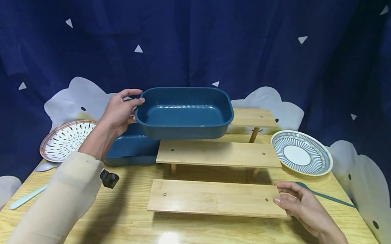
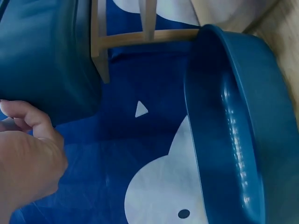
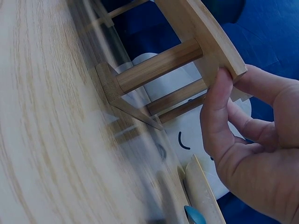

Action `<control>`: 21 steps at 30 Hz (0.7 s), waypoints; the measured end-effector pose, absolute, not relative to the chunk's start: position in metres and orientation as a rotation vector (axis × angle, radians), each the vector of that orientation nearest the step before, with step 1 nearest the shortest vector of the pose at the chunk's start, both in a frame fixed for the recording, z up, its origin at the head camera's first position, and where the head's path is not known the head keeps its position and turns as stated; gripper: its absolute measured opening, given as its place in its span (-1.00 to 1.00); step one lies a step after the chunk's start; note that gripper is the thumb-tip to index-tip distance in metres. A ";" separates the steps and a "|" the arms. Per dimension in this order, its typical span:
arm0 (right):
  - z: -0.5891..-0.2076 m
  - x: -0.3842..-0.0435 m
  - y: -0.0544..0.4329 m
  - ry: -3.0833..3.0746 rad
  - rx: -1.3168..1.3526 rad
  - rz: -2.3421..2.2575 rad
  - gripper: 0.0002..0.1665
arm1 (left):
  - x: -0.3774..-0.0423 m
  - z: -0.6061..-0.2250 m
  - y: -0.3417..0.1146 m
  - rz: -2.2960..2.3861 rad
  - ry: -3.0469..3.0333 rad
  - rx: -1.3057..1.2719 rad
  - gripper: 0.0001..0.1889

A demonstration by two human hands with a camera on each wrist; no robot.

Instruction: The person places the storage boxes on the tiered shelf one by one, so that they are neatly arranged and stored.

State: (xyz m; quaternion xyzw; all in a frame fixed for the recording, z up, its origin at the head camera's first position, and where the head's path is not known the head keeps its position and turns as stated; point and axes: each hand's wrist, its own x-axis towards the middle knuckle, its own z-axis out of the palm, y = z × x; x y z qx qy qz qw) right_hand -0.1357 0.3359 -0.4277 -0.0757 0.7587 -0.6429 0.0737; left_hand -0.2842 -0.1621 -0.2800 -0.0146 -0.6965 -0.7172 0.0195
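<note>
My left hand (image 1: 119,109) grips the left end of a dark blue oblong bin (image 1: 187,132), thumb near the rim. The bin is over the upper tiers of a three-step wooden rack (image 1: 215,199); whether it touches them I cannot tell. At the rack's lowest step, my right hand (image 1: 303,206) pinches the right end of the board. In the right wrist view, the thumb (image 3: 217,107) presses against that board's end. A second blue bin (image 1: 134,153) stands on the table left of the rack, partly hidden by the left arm and the held bin.
On the left lie a brown-rimmed speckled plate (image 1: 66,141), a pale spoon (image 1: 45,167) and a mint-handled utensil (image 1: 27,197). To the right are a blue-patterned plate (image 1: 300,154) and a dark green utensil (image 1: 331,198). A navy curtain (image 1: 206,30) hangs behind the wooden table (image 1: 126,219).
</note>
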 end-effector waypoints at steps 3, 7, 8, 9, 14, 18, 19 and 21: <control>-0.428 -0.135 0.337 2.276 -0.231 -1.932 -0.54 | -0.286 -0.278 -0.158 -2.252 -2.154 -0.036 -0.54; -0.428 -0.135 0.337 2.274 -0.234 -1.929 -0.53 | -0.285 -0.275 -0.155 -2.291 -2.162 -0.009 -0.56; -0.428 -0.135 0.337 2.272 -0.235 -1.928 -0.53 | -0.284 -0.274 -0.155 -2.302 -2.167 -0.007 -0.55; -0.428 -0.135 0.337 2.272 -0.233 -1.927 -0.53 | -0.284 -0.273 -0.154 -2.309 -2.176 -0.007 -0.54; -0.428 -0.135 0.337 2.254 -0.231 -1.942 -0.55 | -0.282 -0.269 -0.151 -2.373 -2.179 -0.028 -0.42; -0.428 -0.136 0.336 2.246 -0.234 -1.948 -0.55 | -0.283 -0.269 -0.147 -2.447 -2.160 -0.077 -0.35; -0.428 -0.136 0.336 2.248 -0.235 -1.946 -0.55 | -0.283 -0.269 -0.146 -2.469 -2.156 -0.097 -0.33; -0.428 -0.135 0.336 2.249 -0.237 -1.947 -0.55 | -0.283 -0.269 -0.145 -2.504 -2.156 -0.142 -0.31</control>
